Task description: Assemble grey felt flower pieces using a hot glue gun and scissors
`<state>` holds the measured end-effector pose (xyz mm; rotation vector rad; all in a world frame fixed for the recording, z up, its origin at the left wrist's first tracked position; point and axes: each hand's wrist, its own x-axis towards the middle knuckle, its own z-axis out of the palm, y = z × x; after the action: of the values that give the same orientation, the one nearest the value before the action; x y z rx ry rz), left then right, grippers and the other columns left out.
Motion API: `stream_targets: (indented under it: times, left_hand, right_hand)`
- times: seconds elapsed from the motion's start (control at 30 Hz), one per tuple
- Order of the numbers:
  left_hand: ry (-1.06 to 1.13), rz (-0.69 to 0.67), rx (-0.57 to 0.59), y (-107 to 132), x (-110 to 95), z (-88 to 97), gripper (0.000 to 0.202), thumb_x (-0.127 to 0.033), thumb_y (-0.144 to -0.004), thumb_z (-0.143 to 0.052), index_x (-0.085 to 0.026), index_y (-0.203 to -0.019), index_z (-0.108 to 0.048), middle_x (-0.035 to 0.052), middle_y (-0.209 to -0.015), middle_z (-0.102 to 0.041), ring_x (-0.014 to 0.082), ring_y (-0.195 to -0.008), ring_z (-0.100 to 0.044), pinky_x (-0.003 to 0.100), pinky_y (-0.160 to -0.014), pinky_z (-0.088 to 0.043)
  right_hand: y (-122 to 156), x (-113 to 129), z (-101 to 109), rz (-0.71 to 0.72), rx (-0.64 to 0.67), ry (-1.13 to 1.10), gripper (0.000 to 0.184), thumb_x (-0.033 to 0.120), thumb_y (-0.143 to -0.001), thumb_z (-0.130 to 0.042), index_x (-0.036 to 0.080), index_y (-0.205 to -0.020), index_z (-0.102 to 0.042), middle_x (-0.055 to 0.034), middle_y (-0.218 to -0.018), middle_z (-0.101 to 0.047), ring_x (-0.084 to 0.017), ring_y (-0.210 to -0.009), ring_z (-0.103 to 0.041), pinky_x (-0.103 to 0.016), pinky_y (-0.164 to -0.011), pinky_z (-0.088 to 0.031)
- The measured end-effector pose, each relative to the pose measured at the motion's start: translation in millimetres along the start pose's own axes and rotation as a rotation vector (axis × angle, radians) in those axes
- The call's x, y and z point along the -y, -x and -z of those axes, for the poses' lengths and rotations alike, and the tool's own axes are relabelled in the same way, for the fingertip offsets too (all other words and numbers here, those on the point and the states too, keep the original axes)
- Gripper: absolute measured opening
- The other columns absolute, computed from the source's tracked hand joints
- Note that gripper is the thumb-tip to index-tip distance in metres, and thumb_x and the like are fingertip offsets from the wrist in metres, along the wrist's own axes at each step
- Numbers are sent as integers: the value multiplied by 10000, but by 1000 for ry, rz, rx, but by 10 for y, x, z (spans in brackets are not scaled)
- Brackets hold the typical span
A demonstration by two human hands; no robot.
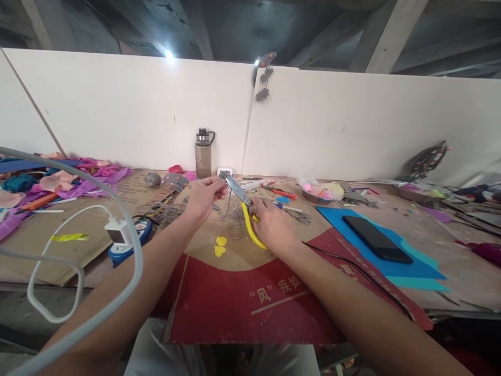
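Observation:
My right hand (272, 224) is wrapped round a pair of scissors (238, 189) with yellow handles, their blades pointing up and to the left. Close to the blade tips, my left hand (205, 197) pinches a small grey piece (224, 174), whose kind I cannot make out. The fingers partly cover it. Below the hands, yellow heart-like cut-outs (220, 246) lie on a brown and red cardboard sheet (219, 313). Left of the scissors is a tangle of grey thread (166, 209).
A bottle (203, 156) stands against the white partition (129, 109). On the right a black phone (376, 238) rests on blue sheets (420, 263). A white cable (135, 245) loops across the left foreground near a charger (117, 231). Coloured scraps (58, 183) pile up far left.

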<state>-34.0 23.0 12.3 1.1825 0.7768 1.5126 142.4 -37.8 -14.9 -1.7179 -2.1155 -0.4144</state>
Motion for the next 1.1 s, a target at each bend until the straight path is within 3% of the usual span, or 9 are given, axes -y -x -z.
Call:
stream_targets:
  times: [0.37, 0.57, 0.7, 0.83, 0.93, 1.1]
  left_hand:
    - [29, 11, 16, -25, -18, 16, 201, -246, -638, -764, -105, -667, -625, 33, -644, -621, 68, -526, -538, 208, -511, -421]
    - [60, 46, 28, -45, -1, 39, 203, -238, -634, -769, -96, -676, -631, 37, -647, -623, 64, -536, -538, 196, -513, -427]
    - [85, 81, 30, -62, 14, 50, 187, -212, -632, -765, -100, -660, -618, 29, -632, -615, 59, -539, -541, 176, -504, -428]
    - [103, 71, -48, -105, 21, 108, 153, -185, -643, -734, -116, -634, -598, 25, -608, -610, 67, -540, -549, 178, -506, -439]
    - [115, 30, -117, -164, 4, 203, 122, -156, -648, -710, -129, -630, -593, 13, -591, -599, 68, -540, -548, 170, -497, -431]
    - [84, -8, -163, -250, -35, 352, 131, -140, -661, -702, -140, -622, -576, 9, -606, -600, 62, -538, -547, 153, -481, -408]
  right_hand:
    - [3, -28, 24, 13, 48, -6, 431, 325, -910, -449, 214, -1325, -463, -112, -1131, -648, -258, -924, -643, -316, -689, -458]
    - [8, -41, 40, 24, 50, -45, 357, 289, -897, -454, 195, -1232, -531, -114, -1100, -668, -242, -871, -646, -300, -677, -435]
    - [6, -75, 4, 30, 29, -190, 290, 250, -882, -458, 186, -1140, -574, -94, -1014, -692, -220, -840, -640, -281, -681, -417]
    - [-8, -138, -46, 86, 15, -474, 277, 165, -847, -459, 167, -1087, -598, -64, -964, -698, -166, -835, -622, -242, -730, -418]
    - [9, -182, -31, 105, 72, -588, 265, 191, -843, -491, 165, -1067, -630, -47, -903, -702, -151, -768, -615, -236, -709, -424]
    - [139, -295, 82, 32, 249, -473, 255, 195, -772, -590, 200, -1010, -680, -29, -799, -699, -155, -690, -609, -243, -653, -415]
